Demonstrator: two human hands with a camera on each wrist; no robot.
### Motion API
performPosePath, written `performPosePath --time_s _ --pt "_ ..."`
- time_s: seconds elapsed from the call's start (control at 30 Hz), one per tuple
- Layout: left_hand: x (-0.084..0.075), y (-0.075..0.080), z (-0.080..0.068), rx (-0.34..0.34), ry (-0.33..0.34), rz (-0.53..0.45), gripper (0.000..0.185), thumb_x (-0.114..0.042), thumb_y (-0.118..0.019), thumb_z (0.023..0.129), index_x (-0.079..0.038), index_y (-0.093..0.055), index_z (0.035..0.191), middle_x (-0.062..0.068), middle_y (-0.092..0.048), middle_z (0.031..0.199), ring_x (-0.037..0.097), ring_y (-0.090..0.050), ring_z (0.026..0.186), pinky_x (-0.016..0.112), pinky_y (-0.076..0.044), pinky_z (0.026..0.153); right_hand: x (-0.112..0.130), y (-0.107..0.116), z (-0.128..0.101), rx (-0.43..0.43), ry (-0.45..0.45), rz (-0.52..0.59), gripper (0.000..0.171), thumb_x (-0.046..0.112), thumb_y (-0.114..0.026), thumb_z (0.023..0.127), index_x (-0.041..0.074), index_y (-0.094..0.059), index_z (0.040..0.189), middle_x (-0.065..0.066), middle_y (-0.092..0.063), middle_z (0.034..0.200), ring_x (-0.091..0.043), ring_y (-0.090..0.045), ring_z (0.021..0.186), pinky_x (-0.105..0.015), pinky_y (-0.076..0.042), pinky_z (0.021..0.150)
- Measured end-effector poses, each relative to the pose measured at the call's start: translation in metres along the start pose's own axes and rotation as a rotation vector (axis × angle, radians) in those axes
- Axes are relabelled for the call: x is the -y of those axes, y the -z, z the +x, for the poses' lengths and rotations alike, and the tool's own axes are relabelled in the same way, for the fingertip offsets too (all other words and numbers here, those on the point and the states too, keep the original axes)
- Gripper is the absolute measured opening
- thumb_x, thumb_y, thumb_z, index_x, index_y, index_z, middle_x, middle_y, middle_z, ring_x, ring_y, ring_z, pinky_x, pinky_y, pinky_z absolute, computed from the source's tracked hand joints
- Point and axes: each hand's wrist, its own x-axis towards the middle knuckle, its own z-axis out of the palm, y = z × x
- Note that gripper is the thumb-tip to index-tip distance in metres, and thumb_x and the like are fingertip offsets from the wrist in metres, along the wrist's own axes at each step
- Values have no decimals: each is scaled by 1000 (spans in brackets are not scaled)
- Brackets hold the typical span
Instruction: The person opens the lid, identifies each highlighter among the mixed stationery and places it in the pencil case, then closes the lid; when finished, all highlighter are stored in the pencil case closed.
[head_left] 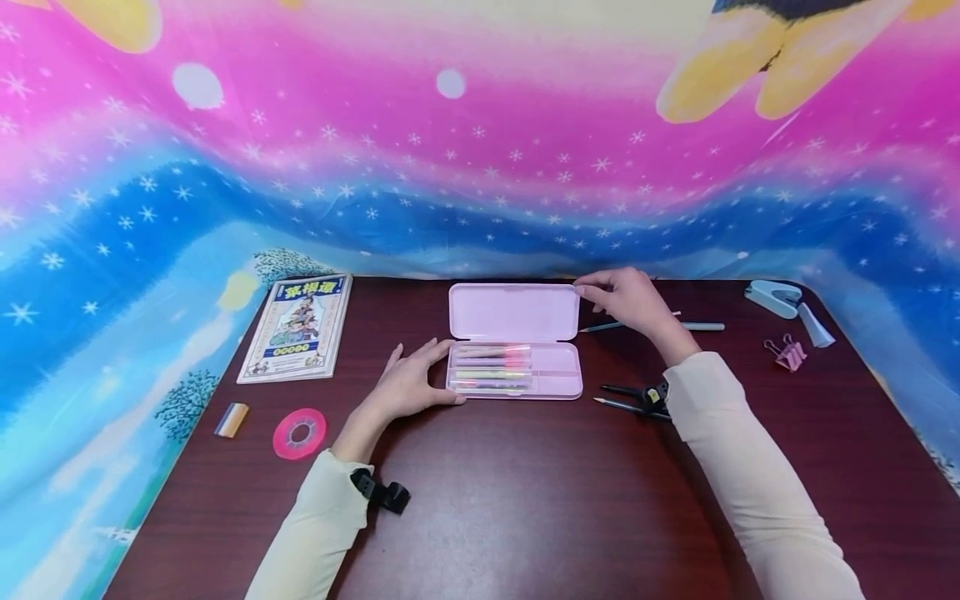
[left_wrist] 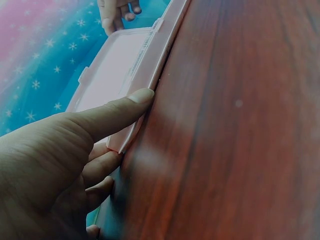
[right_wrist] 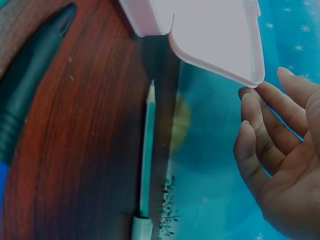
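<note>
A pink pencil case [head_left: 558,385] lies on the table with its lid [head_left: 513,312] raised at the back. Several pens in clear sleeves [head_left: 490,375] fill the left part of the base. My left hand [head_left: 408,385] holds the front left corner of the case; in the left wrist view its thumb [left_wrist: 142,96] presses the front edge and the fingers bend beside the end. At the lid's upper right corner is my right hand [head_left: 633,304], its fingertips [right_wrist: 248,95] touching the rim from behind, the thumb apart from it.
Right of the case lie a pencil with a cap [right_wrist: 148,165] and dark pens [head_left: 622,406] beneath the right wrist. Farther right are a stapler [head_left: 772,298] and pink binder clip [head_left: 789,354]. On the left are a booklet [head_left: 300,329], eraser [head_left: 232,420] and pink tape roll [head_left: 282,435].
</note>
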Motion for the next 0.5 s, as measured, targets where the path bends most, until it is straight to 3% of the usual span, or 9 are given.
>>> performPosePath --time_s 0.23,0.4,0.5 --pt "-1 2 0 -3 -12 1 96 -49 -84 77 -17 -41 156 13 -42 160 28 -31 154 62 -5 126 10 6 -14 -17 50 23 33 45 -63 99 19 -79 110 -6 -77 107 -21 -71 81 -35 -52 70" --pt "-2 3 -1 -4 -15 9 97 -49 -83 77 -12 -41 156 14 -41 161 29 -31 154 62 -5 126 18 -1 -29 71 171 -35 23 41 -66 98 22 -79 99 2 -75 92 -15 -52 69 -33 -45 69" --pt "-2 1 -1 -7 -17 12 96 -49 -83 78 -12 -41 156 14 -41 161 29 -31 154 61 -5 126 21 -9 -38 130 267 -95 14 34 -70 96 23 -79 97 7 -75 93 -12 -55 72 -33 -48 72"
